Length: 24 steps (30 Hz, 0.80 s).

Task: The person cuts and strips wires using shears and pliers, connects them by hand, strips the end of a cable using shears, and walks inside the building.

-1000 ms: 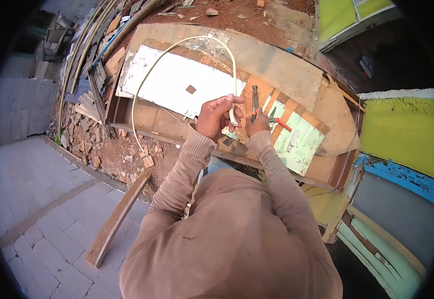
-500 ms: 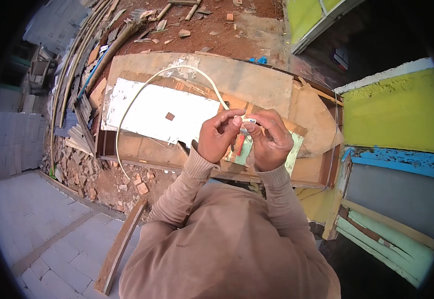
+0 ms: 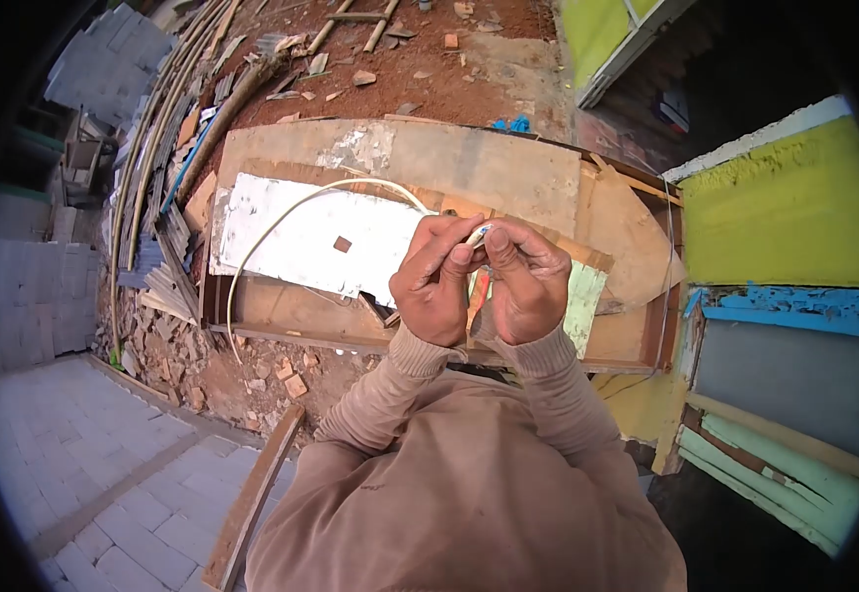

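Note:
A cream-coloured cable (image 3: 370,182) arcs over the white board and runs into my fingers. Its end, with a bit of blue showing, sits pinched between my two hands at chest height. My left hand (image 3: 431,281) is closed on the cable, thumb and forefinger pressed together. Against it, my right hand (image 3: 528,279) pinches the tip of the same cable. Just below the fingers, a red object (image 3: 484,284) shows in part; my hands hide the rest of it. Under them lies the white board (image 3: 296,222) with a square hole.
A large wooden panel or door frame (image 3: 489,163) carries the boards. Rubble (image 3: 193,370) and stacked poles (image 3: 158,128) lie to the left. A loose plank (image 3: 257,498) leans near my left side. The yellow-green wall (image 3: 785,212) stands at right.
My hands have come closer together, covering more of the cable end. The cable's arc sits lower and flatter, and the view has shifted slightly.

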Each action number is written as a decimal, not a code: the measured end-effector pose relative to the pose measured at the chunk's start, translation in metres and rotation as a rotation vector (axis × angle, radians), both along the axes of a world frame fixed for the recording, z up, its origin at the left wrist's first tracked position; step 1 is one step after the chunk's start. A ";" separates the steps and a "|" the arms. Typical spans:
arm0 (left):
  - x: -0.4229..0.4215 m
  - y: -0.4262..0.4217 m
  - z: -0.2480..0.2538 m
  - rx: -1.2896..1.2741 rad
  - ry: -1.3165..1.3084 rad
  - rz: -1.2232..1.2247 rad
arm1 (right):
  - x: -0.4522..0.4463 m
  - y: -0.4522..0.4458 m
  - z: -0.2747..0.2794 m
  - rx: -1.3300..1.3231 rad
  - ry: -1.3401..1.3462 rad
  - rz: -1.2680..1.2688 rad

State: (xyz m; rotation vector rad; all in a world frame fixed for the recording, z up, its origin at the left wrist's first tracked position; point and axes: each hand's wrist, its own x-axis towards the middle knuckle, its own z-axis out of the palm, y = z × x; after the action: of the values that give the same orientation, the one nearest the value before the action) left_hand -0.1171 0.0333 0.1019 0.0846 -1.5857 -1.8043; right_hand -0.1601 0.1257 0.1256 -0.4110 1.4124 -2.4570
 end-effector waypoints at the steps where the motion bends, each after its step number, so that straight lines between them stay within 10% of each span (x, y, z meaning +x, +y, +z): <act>1: 0.000 0.000 -0.001 0.071 0.019 -0.012 | 0.001 -0.002 0.003 -0.002 0.002 -0.005; 24: -0.017 -0.014 -0.004 0.221 -0.032 0.117 | 0.006 -0.049 -0.012 0.200 0.218 -0.260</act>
State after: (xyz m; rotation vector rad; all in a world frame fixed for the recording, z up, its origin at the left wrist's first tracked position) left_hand -0.1345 0.0194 0.0976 0.3044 -1.3682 -1.8878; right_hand -0.1539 0.0766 0.1138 -0.4890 1.8903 -2.4927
